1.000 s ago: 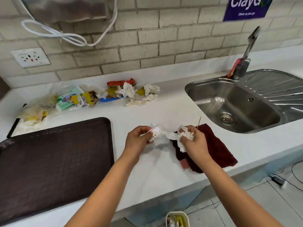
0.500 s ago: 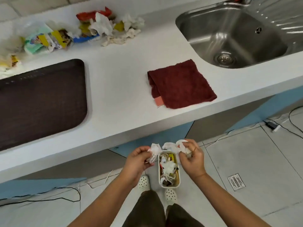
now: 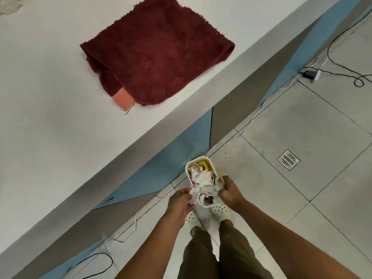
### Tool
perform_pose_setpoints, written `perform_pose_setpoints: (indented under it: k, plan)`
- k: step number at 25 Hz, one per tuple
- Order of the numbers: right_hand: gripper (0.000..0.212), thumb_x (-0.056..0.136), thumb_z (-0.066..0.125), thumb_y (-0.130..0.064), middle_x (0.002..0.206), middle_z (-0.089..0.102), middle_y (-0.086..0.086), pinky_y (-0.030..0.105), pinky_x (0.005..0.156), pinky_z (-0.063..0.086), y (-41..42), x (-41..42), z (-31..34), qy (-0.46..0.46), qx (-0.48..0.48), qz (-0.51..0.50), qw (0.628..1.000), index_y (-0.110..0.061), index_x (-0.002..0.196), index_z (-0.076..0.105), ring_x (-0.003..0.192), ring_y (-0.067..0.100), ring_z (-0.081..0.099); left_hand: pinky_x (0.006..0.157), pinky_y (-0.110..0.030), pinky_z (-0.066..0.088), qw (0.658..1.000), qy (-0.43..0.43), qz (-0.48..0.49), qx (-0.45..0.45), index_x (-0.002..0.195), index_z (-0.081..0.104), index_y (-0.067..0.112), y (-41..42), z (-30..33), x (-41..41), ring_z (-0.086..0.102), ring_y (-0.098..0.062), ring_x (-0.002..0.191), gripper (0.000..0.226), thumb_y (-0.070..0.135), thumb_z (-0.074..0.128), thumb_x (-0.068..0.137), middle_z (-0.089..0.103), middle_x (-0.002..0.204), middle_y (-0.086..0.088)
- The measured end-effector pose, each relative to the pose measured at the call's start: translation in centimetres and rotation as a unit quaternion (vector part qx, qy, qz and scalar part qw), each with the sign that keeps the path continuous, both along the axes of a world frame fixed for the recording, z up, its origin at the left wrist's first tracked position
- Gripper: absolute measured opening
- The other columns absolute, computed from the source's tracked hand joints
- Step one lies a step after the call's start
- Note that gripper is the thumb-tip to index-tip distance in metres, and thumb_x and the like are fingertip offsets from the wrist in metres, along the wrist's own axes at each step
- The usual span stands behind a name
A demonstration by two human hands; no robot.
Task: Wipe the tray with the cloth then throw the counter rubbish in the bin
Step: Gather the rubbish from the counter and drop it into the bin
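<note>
The small cream bin [image 3: 198, 164] is set on open tiled floor just beyond the counter [image 3: 50, 117] edge, heaped with crumpled paper. Above its near rim, a printed wrapper [image 3: 193, 195] is pinched by the left hand [image 3: 180, 202], and white tissue [image 3: 211, 188] is clutched by the right hand [image 3: 229, 191]

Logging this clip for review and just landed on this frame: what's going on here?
A person is bent over a small white bin on the floor, both hands at its mouth. The left hand grips a crumpled wrapper, the right hand holds crumpled tissue; neither piece has been dropped in yet. The bin already looks full of paper scraps. The dark red cloth lies folded on the white counter near its edge, untouched.
</note>
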State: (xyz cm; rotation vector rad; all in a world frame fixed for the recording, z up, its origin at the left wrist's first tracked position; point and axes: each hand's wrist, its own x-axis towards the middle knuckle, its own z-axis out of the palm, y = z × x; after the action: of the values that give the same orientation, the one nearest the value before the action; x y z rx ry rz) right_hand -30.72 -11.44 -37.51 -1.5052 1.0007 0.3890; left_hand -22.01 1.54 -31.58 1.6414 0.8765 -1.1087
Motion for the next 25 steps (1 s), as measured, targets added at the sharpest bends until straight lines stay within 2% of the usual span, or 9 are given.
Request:
perform_pose_setpoints:
  k: [2,5,7,11,16,18,20,23,25]
  plan:
    - [0.057,0.072,0.055,-0.01,0.12,0.045,0.013,0.035,0.089,0.044,0.4,-0.2,-3.3,0.03,0.02,0.026,0.999,-0.007,0.126,0.037,0.11,0.027,0.048,0.073,-0.035,0.052,1.0,0.004,-0.017,0.011,0.108,0.057,0.006,-0.5,-2.7,0.5,0.054,-0.031,0.099,0.024,-0.007,0.045,0.091,0.055,0.111,-0.015]
    - [0.06,0.08,0.055,0.002,0.129,0.039,0.013,0.03,0.084,0.041,0.6,-0.7,-8.7,0.072,0.011,0.054,0.996,-0.009,0.132,0.027,0.108,0.021,0.042,0.064,-0.029,0.053,0.999,-0.008,-0.03,0.028,0.101,0.055,0.007,-1.3,-7.4,1.2,0.054,-0.028,0.095,0.021,-0.008,0.044,0.092,0.054,0.105,-0.013]
    - [0.057,0.08,0.056,0.003,0.132,0.039,0.011,0.032,0.09,0.043,0.3,-1.1,-11.7,0.097,-0.002,0.041,0.994,-0.013,0.129,0.029,0.111,0.024,0.046,0.06,-0.028,0.055,0.998,-0.021,-0.033,0.055,0.092,0.055,0.009,-1.6,-10.1,1.5,0.055,-0.026,0.092,0.021,-0.008,0.043,0.092,0.054,0.102,-0.011]
    - [0.052,0.084,0.051,0.004,0.134,0.043,0.012,0.032,0.093,0.042,0.5,-1.7,-16.9,0.128,0.003,0.046,0.991,-0.014,0.13,0.035,0.117,0.028,0.048,0.083,-0.033,0.05,0.992,-0.054,-0.067,0.091,0.099,0.051,0.008,-2.2,-14.9,1.9,0.053,-0.027,0.099,0.024,-0.013,0.044,0.089,0.051,0.11,-0.011]
    - [0.056,0.084,0.053,0.001,0.135,0.047,0.011,0.029,0.093,0.043,0.3,-0.8,-21.4,0.143,0.01,0.042,0.989,-0.012,0.137,0.038,0.12,0.028,0.049,0.084,-0.032,0.049,0.99,-0.049,-0.097,0.087,0.083,0.055,0.008,-3.6,-19.6,2.8,0.055,-0.026,0.097,0.024,-0.013,0.046,0.089,0.055,0.108,-0.012]
    - [0.057,0.086,0.052,-0.002,0.136,0.045,0.01,0.029,0.096,0.042,0.4,0.1,-22.9,0.149,0.004,0.031,0.988,-0.016,0.138,0.037,0.121,0.028,0.049,0.084,-0.032,0.048,0.989,-0.051,-0.111,0.083,0.089,0.055,0.006,-4.1,-21.2,3.2,0.056,-0.025,0.096,0.021,-0.013,0.045,0.09,0.056,0.106,-0.013]
    - [0.064,0.088,0.049,-0.002,0.147,0.033,0.008,0.033,0.101,0.041,0.8,1.1,-24.1,0.138,-0.006,0.046,0.989,-0.021,0.145,0.026,0.126,0.028,0.044,0.083,-0.031,0.049,0.987,-0.064,-0.118,0.084,0.094,0.055,0.004,-4.6,-22.7,3.8,0.056,-0.025,0.093,0.02,-0.013,0.046,0.089,0.056,0.104,-0.013]
    - [0.082,0.09,0.051,-0.011,0.157,-0.008,0.0,0.04,0.104,0.041,1.4,1.6,-25.5,0.108,-0.027,0.128,0.985,-0.033,0.148,-0.002,0.134,0.032,0.035,0.069,-0.025,0.054,0.983,-0.085,-0.137,0.084,0.089,0.057,0.007,-5.1,-24.6,4.7,0.058,-0.026,0.091,0.022,-0.013,0.048,0.088,0.058,0.103,-0.013]
    - [0.08,0.091,0.051,-0.019,0.157,-0.016,-0.004,0.043,0.107,0.038,1.6,1.1,-25.8,0.117,-0.055,0.177,0.976,-0.038,0.147,-0.003,0.139,0.033,0.024,0.066,-0.024,0.054,0.979,-0.1,-0.15,0.097,0.088,0.059,0.008,-5.2,-25.4,5.1,0.059,-0.025,0.091,0.022,-0.013,0.05,0.087,0.059,0.103,-0.012]
